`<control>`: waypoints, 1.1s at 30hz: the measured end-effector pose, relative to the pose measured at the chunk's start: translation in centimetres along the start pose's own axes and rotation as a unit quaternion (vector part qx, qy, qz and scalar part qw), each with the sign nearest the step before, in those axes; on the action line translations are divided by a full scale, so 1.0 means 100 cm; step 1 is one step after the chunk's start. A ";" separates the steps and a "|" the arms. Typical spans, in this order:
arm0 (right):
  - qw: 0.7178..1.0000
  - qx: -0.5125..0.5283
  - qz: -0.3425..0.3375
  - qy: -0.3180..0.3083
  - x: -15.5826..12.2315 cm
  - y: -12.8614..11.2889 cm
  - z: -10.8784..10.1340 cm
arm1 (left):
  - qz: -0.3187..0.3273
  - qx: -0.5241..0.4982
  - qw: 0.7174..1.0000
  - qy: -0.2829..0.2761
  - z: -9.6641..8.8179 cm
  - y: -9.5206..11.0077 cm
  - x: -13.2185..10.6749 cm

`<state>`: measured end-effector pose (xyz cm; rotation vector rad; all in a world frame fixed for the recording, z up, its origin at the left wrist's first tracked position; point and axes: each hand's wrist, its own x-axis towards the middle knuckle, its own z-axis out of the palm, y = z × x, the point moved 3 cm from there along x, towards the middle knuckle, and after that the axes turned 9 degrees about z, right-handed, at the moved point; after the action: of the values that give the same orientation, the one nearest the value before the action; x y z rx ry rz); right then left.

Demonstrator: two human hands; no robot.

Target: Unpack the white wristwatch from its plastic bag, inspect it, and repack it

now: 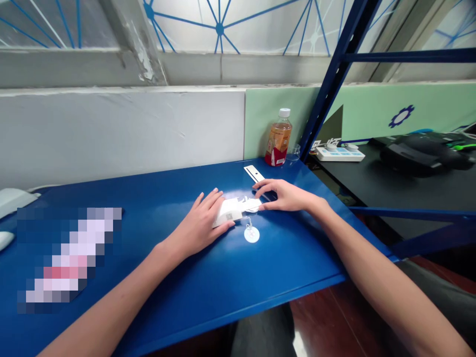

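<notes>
On the blue table [156, 277] lies a small white box [227, 211] with a printed code on its side. My left hand [199, 223] rests on the box's left end, fingers stretched out flat over it. My right hand [284, 195] reaches in from the right, its fingertips pressed on white bits [252, 203] at the box's right end. A round white tag [252, 234] on a thin string lies just in front of the box. A flat white strip [255, 173] lies behind my right hand.
A bottle of amber drink [278, 139] stands at the table's back right by a blue rack post [330, 79]. A white power strip [340, 153] and a black device [420, 153] sit on the black desk to the right. White objects [13, 201] lie far left.
</notes>
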<state>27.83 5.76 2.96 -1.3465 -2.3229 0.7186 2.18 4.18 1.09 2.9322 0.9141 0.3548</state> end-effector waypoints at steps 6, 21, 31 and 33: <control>0.999 -0.026 -0.038 0.023 0.002 -0.015 0.017 | -0.019 -0.013 1.000 0.005 0.006 -0.004 -0.003; 0.989 0.101 0.020 0.106 -0.001 -0.009 -0.001 | -0.060 0.008 0.998 -0.017 0.004 0.001 -0.002; 0.816 0.530 0.086 0.214 0.010 0.008 0.004 | -0.061 -0.043 0.997 -0.019 0.004 -0.001 -0.003; 0.767 0.610 0.086 0.179 0.012 0.005 0.005 | -0.052 -0.044 0.997 -0.021 0.005 -0.001 -0.002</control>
<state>27.36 6.87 2.37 -0.8801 -0.9502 1.4799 2.11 4.22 0.55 2.7883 1.0128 0.3175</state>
